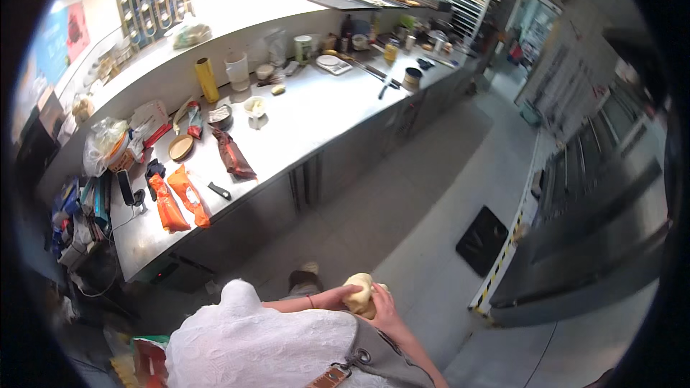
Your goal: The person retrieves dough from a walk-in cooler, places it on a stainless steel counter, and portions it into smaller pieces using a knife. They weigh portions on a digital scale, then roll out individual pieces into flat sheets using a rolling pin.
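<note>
A pale yellow lump of dough (359, 300) is held in front of my body, over the floor beside the steel counter. My left hand (339, 297) grips its left side, with the fingers partly hidden by the dough. From the right, my right hand (383, 309) closes over the lump with bent fingers. Both hands are away from the counter. Nearest on the counter lie two orange packages (167, 205), a black-handled tool (219, 190) and a dark brown bag (233, 154).
The long steel counter (302, 126) runs along my left to the far right. On it are a round tan-filled dish (181, 147), a white measuring cup (254, 108), a yellow roll (206, 79) and a white scale (333, 65). A black mat (481, 241) lies on the floor near steel equipment (582, 237).
</note>
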Available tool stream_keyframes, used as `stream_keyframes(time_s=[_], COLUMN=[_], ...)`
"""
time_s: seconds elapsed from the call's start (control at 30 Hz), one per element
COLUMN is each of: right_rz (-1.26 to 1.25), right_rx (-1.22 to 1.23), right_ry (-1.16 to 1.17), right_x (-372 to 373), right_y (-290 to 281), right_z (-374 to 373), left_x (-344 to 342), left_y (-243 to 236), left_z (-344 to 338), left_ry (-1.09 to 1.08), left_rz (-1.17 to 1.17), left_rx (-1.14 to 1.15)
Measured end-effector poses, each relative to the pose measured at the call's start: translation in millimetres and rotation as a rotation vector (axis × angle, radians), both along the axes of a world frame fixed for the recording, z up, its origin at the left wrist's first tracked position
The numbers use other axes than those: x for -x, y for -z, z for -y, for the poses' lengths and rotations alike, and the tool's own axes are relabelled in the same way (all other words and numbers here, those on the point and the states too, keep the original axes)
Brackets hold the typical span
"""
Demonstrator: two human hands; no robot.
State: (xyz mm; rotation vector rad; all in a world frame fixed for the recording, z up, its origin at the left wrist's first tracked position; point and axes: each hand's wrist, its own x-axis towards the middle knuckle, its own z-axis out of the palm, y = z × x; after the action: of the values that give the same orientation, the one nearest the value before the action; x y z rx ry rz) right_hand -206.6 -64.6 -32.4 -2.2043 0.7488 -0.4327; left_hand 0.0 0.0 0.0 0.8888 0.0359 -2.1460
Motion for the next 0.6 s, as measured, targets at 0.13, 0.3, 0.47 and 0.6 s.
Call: stream_keyframes(time_s=[0.13,0.3,0.47,0.6], right_rz=[0.097,0.143,0.152,0.133], right_rx=[0.113,0.078,-0.086,-0.594], right_ry=[-0.046,0.056,-0.013,-0.037], right_x=[-157.8,-334.2,-444.2,-515.9], right_y=[-14.7,-66.7,-65.6,-35.2], right_z=[82.8,207.9,281.7,349.4], left_x=[-160.8,-338.4,-445.1,-486.5], left_y=[17.8,-30.1,-26.2,-6.4], left_z=[55.5,152.5,181.5,211.8], left_ry=[-0.231,-0.374,-0.477,-0.631], left_rz=[-0.076,-0.216,-0.261,-0.211], left_rx=[0.128,0.369,0.397,0.253])
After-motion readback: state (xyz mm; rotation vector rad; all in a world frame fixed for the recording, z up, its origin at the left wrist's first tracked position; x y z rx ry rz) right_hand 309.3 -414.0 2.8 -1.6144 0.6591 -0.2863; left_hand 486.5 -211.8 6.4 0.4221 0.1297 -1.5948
